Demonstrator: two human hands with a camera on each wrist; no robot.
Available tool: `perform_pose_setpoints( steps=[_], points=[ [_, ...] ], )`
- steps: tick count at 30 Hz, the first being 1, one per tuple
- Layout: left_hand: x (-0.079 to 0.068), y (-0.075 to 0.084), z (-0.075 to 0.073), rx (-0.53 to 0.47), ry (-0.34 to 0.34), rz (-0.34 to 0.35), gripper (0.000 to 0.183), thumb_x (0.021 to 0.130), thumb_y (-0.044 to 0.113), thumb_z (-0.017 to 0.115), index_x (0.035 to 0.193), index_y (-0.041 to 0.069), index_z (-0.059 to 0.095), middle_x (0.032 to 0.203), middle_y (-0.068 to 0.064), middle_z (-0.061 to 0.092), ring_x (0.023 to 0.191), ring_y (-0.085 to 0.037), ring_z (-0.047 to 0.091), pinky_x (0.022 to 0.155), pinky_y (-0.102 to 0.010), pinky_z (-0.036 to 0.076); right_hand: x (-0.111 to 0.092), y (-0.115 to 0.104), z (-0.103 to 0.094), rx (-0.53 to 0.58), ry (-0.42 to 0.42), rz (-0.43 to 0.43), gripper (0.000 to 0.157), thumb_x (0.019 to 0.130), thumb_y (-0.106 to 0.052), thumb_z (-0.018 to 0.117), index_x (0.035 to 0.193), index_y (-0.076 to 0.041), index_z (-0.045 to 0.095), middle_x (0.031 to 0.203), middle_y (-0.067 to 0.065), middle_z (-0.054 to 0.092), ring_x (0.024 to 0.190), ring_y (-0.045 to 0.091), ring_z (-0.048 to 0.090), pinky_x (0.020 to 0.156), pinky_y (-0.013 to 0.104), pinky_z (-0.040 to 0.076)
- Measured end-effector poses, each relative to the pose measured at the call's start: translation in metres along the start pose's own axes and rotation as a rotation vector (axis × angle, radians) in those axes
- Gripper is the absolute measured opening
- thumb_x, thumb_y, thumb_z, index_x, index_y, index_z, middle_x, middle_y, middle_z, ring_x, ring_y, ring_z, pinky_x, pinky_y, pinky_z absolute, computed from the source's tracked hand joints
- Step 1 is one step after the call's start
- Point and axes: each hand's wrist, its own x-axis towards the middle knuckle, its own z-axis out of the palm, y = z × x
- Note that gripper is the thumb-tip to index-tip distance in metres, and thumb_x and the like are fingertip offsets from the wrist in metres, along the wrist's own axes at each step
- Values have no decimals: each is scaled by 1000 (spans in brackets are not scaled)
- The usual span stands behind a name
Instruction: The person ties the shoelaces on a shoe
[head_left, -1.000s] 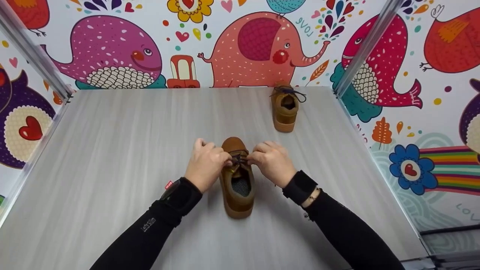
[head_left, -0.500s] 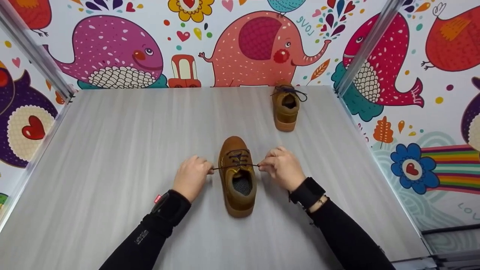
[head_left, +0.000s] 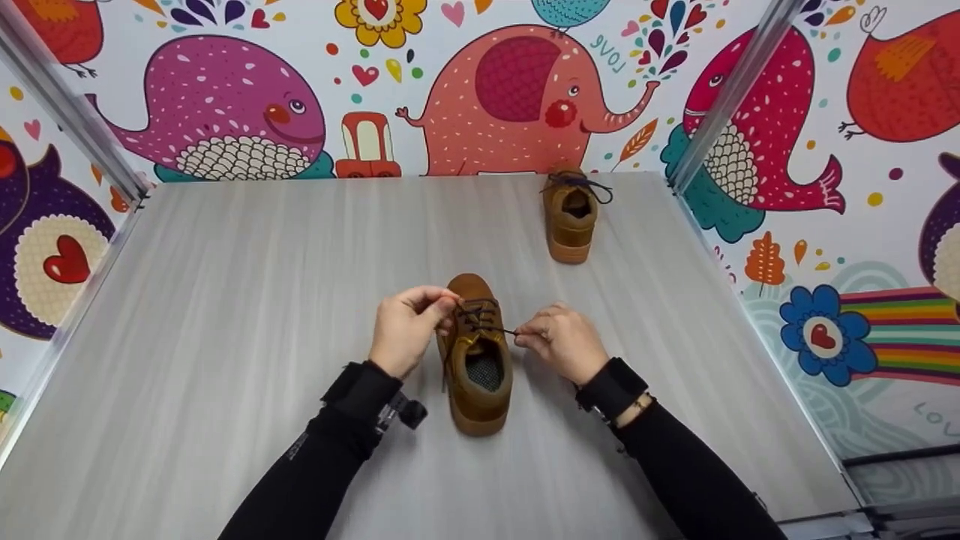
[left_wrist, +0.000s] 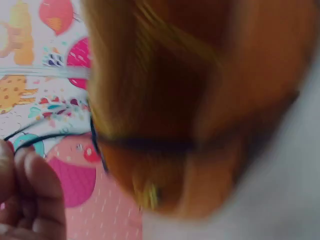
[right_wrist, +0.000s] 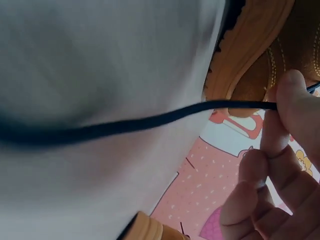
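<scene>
A brown shoe (head_left: pixel 480 405) with dark laces stands upright in front of me, toe pointing away. At its left side, near the toe, my left hand (head_left: pixel 409 322) pinches a shoelace (left_wrist: pixel 60 134) between thumb and finger; the loose end hangs along the shoe's left flank. My right hand (head_left: pixel 566 337), just off the right side of the shoe, pinches the other lace end (right_wrist: pixel 165 119), whose tail trails away from the fingers. Between the hands, the lace crosses over the tongue. In the left wrist view the shoe is blurred and close.
A second brown shoe (head_left: pixel 571 225) with its laces tied in a bow stands at the back right, against the printed wall (head_left: pixel 510 90). The pale wood-grain table (head_left: pixel 262 285) is bordered by cartoon side panels and metal posts (head_left: pixel 731 97).
Both hands first worked close at the laces, then drew the two ends apart sideways. Since then the left hand has turned over and moved up and right over the shoe; the right stayed nearly still.
</scene>
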Motion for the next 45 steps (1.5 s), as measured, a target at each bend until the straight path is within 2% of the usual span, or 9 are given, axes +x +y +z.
perform_pose_setpoints(
  steps=[3, 9, 12, 17, 24, 31, 36, 40, 45],
  points=[
    [-2, 3, 8, -91, -79, -28, 13, 101, 12, 72, 103, 0, 76, 101, -18, 81, 62, -9, 64, 58, -23, 57, 8, -5, -7, -40, -13, 65, 6, 91, -20, 86, 93, -14, 87, 88, 2, 83, 81, 24, 75, 75, 43, 62],
    [-9, 4, 12, 6, -137, 43, 12, 100, 9, 74, 103, -2, 77, 92, -17, 81, 63, -12, 61, 56, -19, 45, 36, -19, -16, -50, 138, 46, 11, 96, -13, 79, 106, -10, 85, 99, 7, 84, 90, 26, 77, 81, 43, 63],
    [-9, 1, 13, 26, -149, 45, 10, 98, 5, 76, 103, -2, 72, 88, -13, 81, 61, -10, 59, 56, -19, 43, 50, -26, -16, 178, 129, -39, 23, 99, -2, 74, 121, -5, 81, 113, 12, 82, 103, 28, 76, 90, 38, 62],
    [-9, -3, 16, 0, -127, 11, 28, 96, 2, 76, 94, 7, 48, 90, -14, 81, 59, -7, 58, 54, -19, 40, 59, -36, -14, 651, -146, -9, 39, 108, 1, 58, 147, 0, 62, 132, 20, 75, 107, 13, 74, 92, 22, 58],
    [-7, -5, 16, 67, -108, 32, 42, 94, 6, 77, 87, 12, 36, 99, -22, 81, 80, -6, 73, 63, -18, 47, 53, -38, -13, 780, -246, 139, 22, 104, -7, 68, 118, 6, 78, 110, 24, 80, 88, 0, 72, 77, 18, 58],
    [-6, -7, 17, 123, -89, 68, 35, 94, 15, 78, 88, 9, 45, 85, -10, 78, 70, -6, 64, 59, -19, 42, 50, -38, -15, 682, -256, 187, 18, 106, -13, 67, 106, 1, 78, 96, 14, 77, 81, 6, 64, 73, 19, 53],
    [2, -10, 9, 477, 0, 208, 29, 98, 25, 74, 118, 4, 73, 107, -12, 77, 88, -24, 72, 79, -35, 58, 47, -35, -16, 650, -223, 251, 21, 109, -16, 63, 109, 2, 74, 99, 15, 74, 88, 10, 64, 79, 22, 52],
    [8, -15, -3, 750, -54, 157, 36, 97, 27, 77, 128, 9, 78, 133, -15, 72, 122, -37, 67, 104, -51, 54, 47, -31, -19, 658, -200, 318, 20, 110, -16, 62, 109, 0, 74, 97, 12, 75, 87, 10, 67, 77, 21, 53],
    [9, -18, -8, 821, -133, 84, 20, 99, 27, 78, 108, 10, 80, 116, -12, 79, 110, -35, 67, 97, -49, 54, 49, -28, -21, 686, -181, 414, 21, 110, -19, 63, 105, -3, 76, 90, 10, 75, 81, 13, 64, 70, 22, 48]
  ],
)
